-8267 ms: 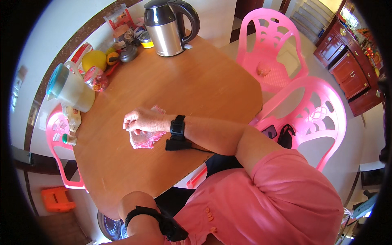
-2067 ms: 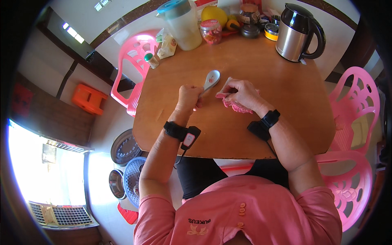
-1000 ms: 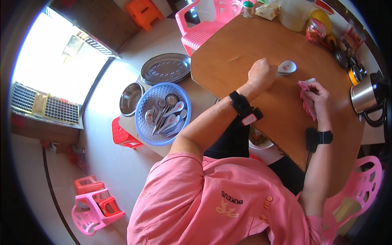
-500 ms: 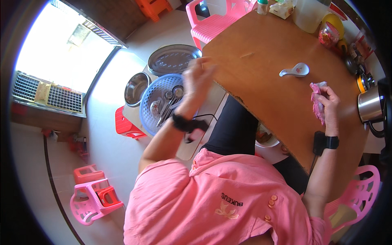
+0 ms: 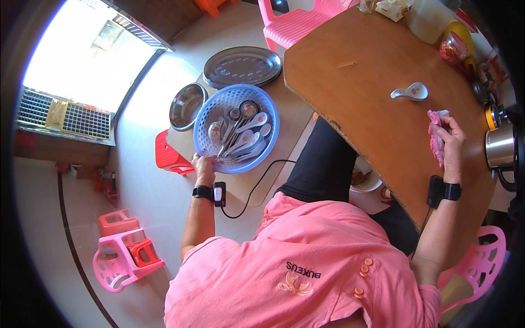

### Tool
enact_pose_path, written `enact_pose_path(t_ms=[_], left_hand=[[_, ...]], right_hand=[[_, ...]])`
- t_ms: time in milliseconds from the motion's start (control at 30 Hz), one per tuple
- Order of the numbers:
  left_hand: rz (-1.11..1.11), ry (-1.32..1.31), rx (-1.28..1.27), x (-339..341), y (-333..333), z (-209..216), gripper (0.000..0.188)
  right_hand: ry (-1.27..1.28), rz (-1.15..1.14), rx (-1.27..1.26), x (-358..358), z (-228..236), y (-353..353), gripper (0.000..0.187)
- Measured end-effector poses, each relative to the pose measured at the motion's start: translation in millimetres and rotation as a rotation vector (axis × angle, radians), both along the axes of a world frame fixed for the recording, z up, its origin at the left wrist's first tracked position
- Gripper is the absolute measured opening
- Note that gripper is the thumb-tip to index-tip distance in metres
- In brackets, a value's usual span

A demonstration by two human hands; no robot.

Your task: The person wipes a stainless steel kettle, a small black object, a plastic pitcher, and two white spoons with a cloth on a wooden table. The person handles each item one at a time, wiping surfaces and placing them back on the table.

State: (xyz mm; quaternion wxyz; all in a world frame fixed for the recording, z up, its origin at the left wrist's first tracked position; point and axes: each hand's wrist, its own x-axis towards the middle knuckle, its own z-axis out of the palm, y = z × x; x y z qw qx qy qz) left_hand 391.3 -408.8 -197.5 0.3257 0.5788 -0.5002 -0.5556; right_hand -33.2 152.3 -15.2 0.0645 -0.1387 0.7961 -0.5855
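My left hand [image 5: 204,168] grips the near-left rim of a round blue plastic colander basket [image 5: 227,99]. Inside the basket lie several white ceramic soup spoons [image 5: 241,140] along with metal ladles and spoons [image 5: 249,108]. My right hand [image 5: 453,135] is closed around a crumpled pink-and-white cloth [image 5: 436,138], just over the brown table. A single white ceramic spoon [image 5: 418,92] with a small red print rests on the tabletop, beyond the cloth. Both wrists wear black straps with small devices.
The wooden table [image 5: 350,104] has a worn edge beside my leg. Stacked oval metal trays [image 5: 243,66] and a steel bowl [image 5: 186,106] sit around the basket on a low surface. A steel kettle [image 5: 500,147] and jars stand at right. Pink chairs [image 5: 292,30] and red stools surround.
My left hand has come down from above the basket's right side to its near-left rim. More white spoons now show in the basket. My right hand still holds the cloth.
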Motion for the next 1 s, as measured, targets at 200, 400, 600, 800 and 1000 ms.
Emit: enact_pose_path(t_ms=[200, 400, 600, 800, 1000], left_hand=[[-0.074, 0.056, 0.016, -30.4, 22.2, 6.3, 0.045], [-0.120, 0.085, -0.007, -61.2, 29.5, 0.4, 0.047], [-0.183, 0.065, -0.035, -80.3, 32.7, -1.7, 0.046], [-0.229, 0.015, -0.035, -91.8, 39.4, 10.7, 0.044], [0.051, -0.258, -0.335, -99.1, 51.7, 53.2, 0.058]], right_hand=[[-0.015, -0.020, 0.008, 2.4, 0.6, -0.8, 0.012], [-0.017, 0.006, -0.020, -0.5, -1.2, 0.8, 0.013], [0.010, 0.012, -0.016, -0.8, -1.8, 2.2, 0.011], [0.002, 0.004, -0.012, 2.5, 2.1, -0.7, 0.011], [0.034, -0.002, 0.004, 4.7, 4.5, -3.7, 0.013]])
